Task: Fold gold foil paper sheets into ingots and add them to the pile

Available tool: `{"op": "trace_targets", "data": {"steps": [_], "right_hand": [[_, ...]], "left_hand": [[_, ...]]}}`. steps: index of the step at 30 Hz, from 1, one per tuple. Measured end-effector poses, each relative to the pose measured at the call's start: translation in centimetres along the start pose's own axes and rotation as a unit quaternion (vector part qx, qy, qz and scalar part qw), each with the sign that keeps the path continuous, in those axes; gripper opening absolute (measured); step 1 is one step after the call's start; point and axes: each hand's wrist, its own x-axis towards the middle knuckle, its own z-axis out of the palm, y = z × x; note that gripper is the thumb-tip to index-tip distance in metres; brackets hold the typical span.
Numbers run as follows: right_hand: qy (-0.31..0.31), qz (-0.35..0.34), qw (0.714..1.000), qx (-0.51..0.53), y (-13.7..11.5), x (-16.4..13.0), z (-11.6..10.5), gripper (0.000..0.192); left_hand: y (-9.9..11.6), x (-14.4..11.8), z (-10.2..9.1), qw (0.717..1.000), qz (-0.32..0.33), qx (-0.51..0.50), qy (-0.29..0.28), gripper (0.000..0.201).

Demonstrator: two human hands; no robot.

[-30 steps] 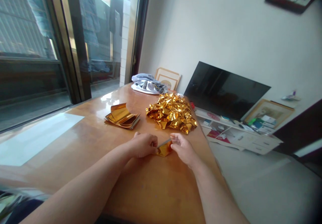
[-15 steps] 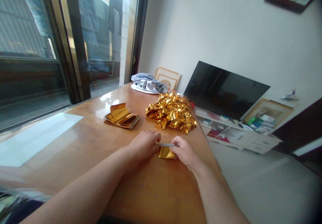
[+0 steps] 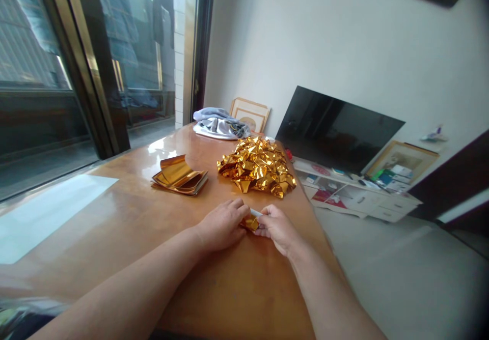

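Observation:
A small piece of gold foil paper (image 3: pixel 251 222) lies pinched between both my hands on the wooden table (image 3: pixel 126 213). My left hand (image 3: pixel 223 224) presses on its left side, fingers curled over it. My right hand (image 3: pixel 275 226) grips its right side, and a thin silvery edge shows between the fingertips. Most of the piece is hidden by my fingers. Beyond my hands sits a heap of folded gold foil pieces (image 3: pixel 255 166). A stack of flat gold foil sheets (image 3: pixel 179 175) lies to the left of the heap.
A bundle of grey and white cloth (image 3: pixel 216 123) lies at the table's far end, with picture frames (image 3: pixel 249 114) behind it. A dark TV screen (image 3: pixel 336 129) leans on a low white cabinet (image 3: pixel 359 200) to the right. A glass sliding door (image 3: pixel 76 65) runs along the left.
My hands have closed in toward each other, folding the gold piece smaller so less of it shows. The view has shifted slightly; the heap and stack have not moved.

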Motion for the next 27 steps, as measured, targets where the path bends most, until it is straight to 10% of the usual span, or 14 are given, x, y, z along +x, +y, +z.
{"op": "trace_targets", "data": {"steps": [27], "right_hand": [[-0.033,0.055,0.994,-0.089,-0.8,-0.1,-1.0,0.016]], "left_hand": [[1.6,0.0,-0.4,0.981,0.080,0.176,-0.018,0.023]]}}
